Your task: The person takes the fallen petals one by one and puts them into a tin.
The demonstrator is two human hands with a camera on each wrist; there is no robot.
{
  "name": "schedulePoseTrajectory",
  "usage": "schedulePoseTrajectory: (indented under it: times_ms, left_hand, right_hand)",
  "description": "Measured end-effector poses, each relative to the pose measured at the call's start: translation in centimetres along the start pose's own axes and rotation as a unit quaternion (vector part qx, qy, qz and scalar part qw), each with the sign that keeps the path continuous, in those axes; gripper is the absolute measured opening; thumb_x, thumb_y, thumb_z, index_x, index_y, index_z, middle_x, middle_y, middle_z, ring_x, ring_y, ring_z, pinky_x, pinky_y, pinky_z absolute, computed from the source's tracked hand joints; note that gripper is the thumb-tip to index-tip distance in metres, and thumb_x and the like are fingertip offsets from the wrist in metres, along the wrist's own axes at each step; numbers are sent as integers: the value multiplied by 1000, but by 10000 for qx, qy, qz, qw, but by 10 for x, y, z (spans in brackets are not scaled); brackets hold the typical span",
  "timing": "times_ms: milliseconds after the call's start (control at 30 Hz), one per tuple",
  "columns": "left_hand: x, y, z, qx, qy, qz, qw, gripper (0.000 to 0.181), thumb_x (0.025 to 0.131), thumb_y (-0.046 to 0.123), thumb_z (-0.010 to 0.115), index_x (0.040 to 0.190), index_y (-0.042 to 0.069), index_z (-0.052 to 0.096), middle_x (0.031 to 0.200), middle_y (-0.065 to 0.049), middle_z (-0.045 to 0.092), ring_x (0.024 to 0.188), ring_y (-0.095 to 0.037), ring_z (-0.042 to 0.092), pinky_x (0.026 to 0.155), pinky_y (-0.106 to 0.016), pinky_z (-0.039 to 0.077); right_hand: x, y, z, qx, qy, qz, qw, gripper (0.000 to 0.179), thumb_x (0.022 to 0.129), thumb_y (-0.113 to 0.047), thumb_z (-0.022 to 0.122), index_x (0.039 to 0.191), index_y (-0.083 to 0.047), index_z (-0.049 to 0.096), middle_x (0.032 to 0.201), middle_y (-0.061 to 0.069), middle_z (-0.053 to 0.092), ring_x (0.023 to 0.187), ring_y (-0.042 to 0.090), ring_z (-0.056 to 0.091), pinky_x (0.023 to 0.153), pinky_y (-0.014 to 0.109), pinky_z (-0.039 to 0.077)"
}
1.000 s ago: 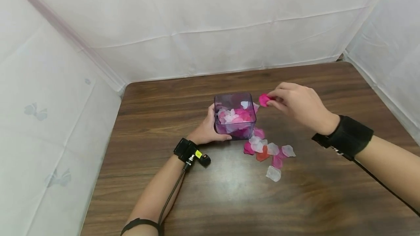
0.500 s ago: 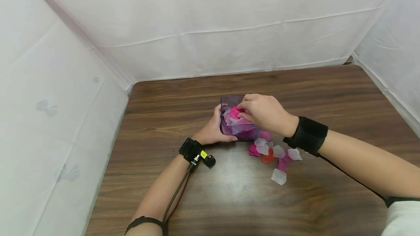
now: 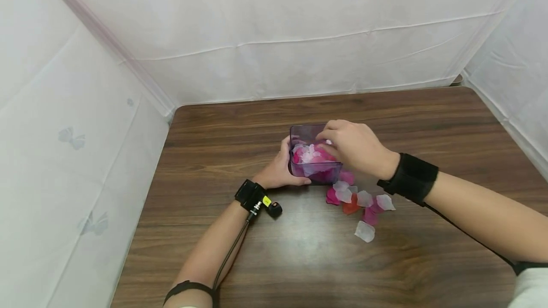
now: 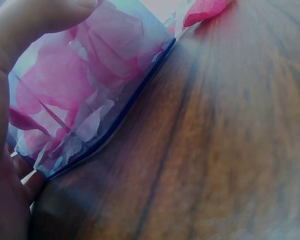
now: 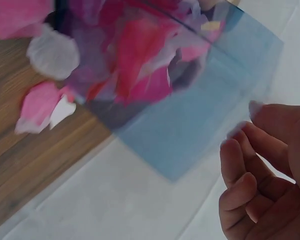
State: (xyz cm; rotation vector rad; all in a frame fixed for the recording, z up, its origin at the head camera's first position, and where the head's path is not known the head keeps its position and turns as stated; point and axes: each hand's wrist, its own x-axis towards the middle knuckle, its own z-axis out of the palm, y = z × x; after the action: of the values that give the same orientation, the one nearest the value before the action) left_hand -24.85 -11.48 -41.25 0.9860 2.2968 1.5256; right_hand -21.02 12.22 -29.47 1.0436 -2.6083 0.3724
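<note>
A clear purple square box (image 3: 305, 133) stands on the wooden table, with pink, white and magenta petals (image 3: 311, 154) inside. My left hand (image 3: 278, 169) holds it around its left side, thumb along the near wall; the left wrist view shows the thumb and some fingertips against the clear plastic. Above the box's right rim is my right hand (image 3: 354, 146). In the right wrist view this hand (image 5: 267, 170) has relaxed, slightly bent fingers with nothing between them. Loose petals lie right of the box, among them a red petal (image 3: 350, 205) and a white petal (image 3: 365, 231).
The dark wood table (image 3: 214, 156) meets a white cloth wall (image 3: 299, 70) behind and more white cloth at both sides. Each wrist wears a black strap, such as the right wrist strap (image 3: 412, 177), with a cable running along the forearm.
My right hand has moved left to the box with a bright pink petal and let it go inside. Its fingers have parted. The left hand keeps holding the box, and the head view has shifted slightly.
</note>
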Motion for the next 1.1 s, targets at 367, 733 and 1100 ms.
schedulePoseTrajectory:
  times_ms: [367, 733, 1100]
  left_hand:
    - [-6, 15, -12, -263, -20, 152, 9995, 111, 72, 5, 90, 148, -1, 9, 146, -21, 35, 135, -28, 37, 116, -44, 30]
    - [-4, -17, -11, -15, 177, 36, 9998, 118, 69, 10, 93, 151, 15, 8, 148, -7, 35, 136, -19, 37, 116, -38, 30]
    - [-5, -16, -11, 71, 150, -48, 9999, 119, 70, 17, 93, 152, 22, 7, 147, -6, 32, 136, -15, 35, 116, -38, 30]
  right_hand:
    - [-70, 26, -19, -127, 851, 162, 9962, 23, 76, -9, 86, 96, -4, 76, 87, 6, 67, 68, 16, 63, 54, 34, 50]
    - [-140, 40, 9, -73, 23, 138, 9999, 27, 87, -31, 80, 91, -5, 76, 82, 2, 63, 60, 6, 55, 48, 22, 43]
    - [-162, 36, 37, 181, -589, 515, 9968, 22, 73, -11, 89, 91, -9, 78, 81, -4, 62, 64, 1, 55, 52, 21, 46]
